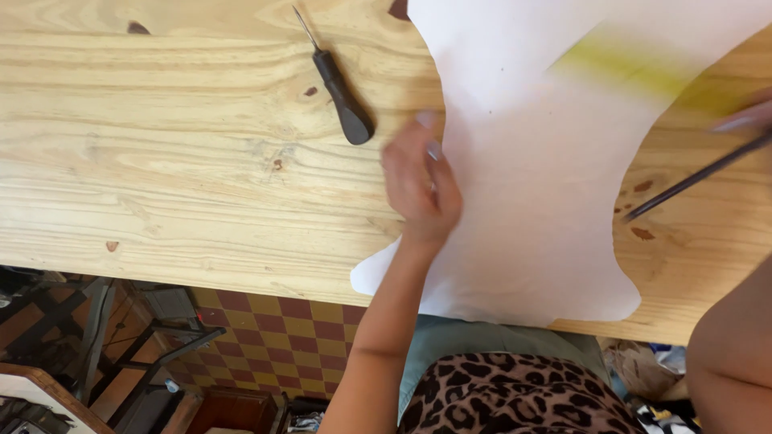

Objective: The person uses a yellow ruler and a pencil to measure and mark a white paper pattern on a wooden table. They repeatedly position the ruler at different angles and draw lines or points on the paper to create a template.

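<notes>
Two hands work the white cut sheet (523,185): the left hand (420,181) presses flat on its left edge, pinning it to the wooden table (185,161); the right hand (748,119) pinches a dark pencil (691,178) right of the sheet. An awl (342,96) lies to the sheet's left.

Bare arms, leopard-print garment (515,394) — teal fabric (482,337)

An awl with a dark handle (342,92) lies on the pale wooden table (161,177) in the upper middle of the frame, its metal point toward the top. Along the bottom, a red and yellow checkered floor (281,329) shows beside dark metal frames (145,354) at lower left.
</notes>
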